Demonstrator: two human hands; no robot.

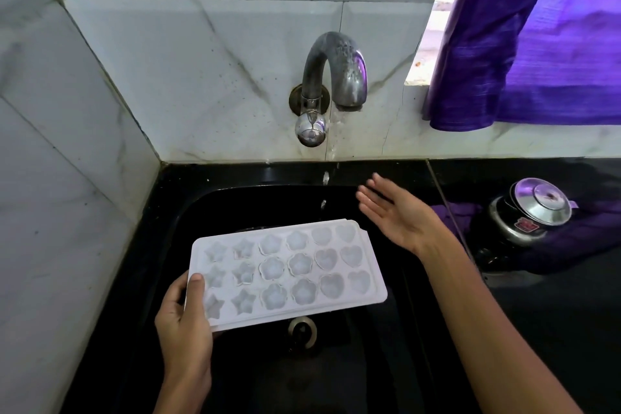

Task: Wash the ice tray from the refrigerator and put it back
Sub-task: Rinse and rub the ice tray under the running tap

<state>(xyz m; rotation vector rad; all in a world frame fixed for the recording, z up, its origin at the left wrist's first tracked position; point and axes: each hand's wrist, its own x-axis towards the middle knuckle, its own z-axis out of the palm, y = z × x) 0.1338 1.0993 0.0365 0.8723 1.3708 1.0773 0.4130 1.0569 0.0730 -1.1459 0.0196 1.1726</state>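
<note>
Ice tray: my white ice tray (289, 270) is over the black sink (188, 212), above the middle of the basin, cavities facing up. It has three rows of star, flower and heart moulds, stars toward its left end, hearts toward its right.
Left hand: my left hand (183, 319) grips the tray's near-left corner, thumb on top beside the star moulds, fingers curled underneath.
Right hand: my right hand (395, 215) is spread, fingers straight, palm turned left, holding nothing, above the sink's back-right corner just beyond the tray's far-right end.
Tap: the curved metal tap (331, 72) sticks out of the marble-tiled wall; drops of water (325, 178) fall from its spout toward the basin's back edge.
Drain: the metal drain (302, 331) shows just below the tray's near edge.
Surface: a steel pressure cooker (527, 212) stands on the dark surface right of the sink.
Curtain: a purple curtain (524, 44) hangs at the upper right.
</note>
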